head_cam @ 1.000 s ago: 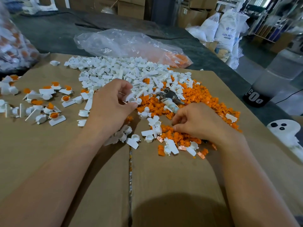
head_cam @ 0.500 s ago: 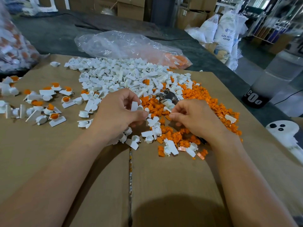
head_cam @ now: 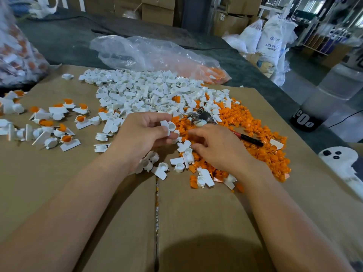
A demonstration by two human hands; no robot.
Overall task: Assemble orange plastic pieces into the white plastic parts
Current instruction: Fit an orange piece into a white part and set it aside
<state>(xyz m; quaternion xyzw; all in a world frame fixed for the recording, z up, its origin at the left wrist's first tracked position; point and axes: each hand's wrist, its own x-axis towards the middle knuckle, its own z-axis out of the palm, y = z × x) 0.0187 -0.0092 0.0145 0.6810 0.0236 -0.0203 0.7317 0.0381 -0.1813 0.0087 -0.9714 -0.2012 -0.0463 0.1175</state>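
**Mia:** Where is the white part right now?

**Ben:** The left hand (head_cam: 141,138) holds one white part (head_cam: 168,127) up, just above the near edge of the heaps. Its fingers (head_cam: 153,117) and thumb are pinched on the flat tab. The little round cup faces up with nothing in it.

**Mia:** And the other hand?

**Ben:** The right hand (head_cam: 218,148) rests on the orange pieces (head_cam: 271,154), close to the left one. Its fingers are curled down into the heap. The tips are hidden, so I cannot tell if they have one.

**Mia:** Is the white part tricky to hold?

**Ben:** I think it is very light and stiff. The plastic looks smooth, so it could slip or flick away. Hold it by the flat tab, not the cup, so the hole stays open. An orange piece is tiny too. I would take it by its sides with the thumb and one finger, then push it straight down into the cup.

**Mia:** What else is there?

**Ben:** A big heap of white parts (head_cam: 137,95) lies behind the hands, on brown cardboard (head_cam: 59,183) that covers the tabletop. The finished ones (head_cam: 65,138), with orange inside, lie off to the left. What looks like pliers (head_cam: 248,138), with a red and black handle, sits in the orange heap just beside the right hand.
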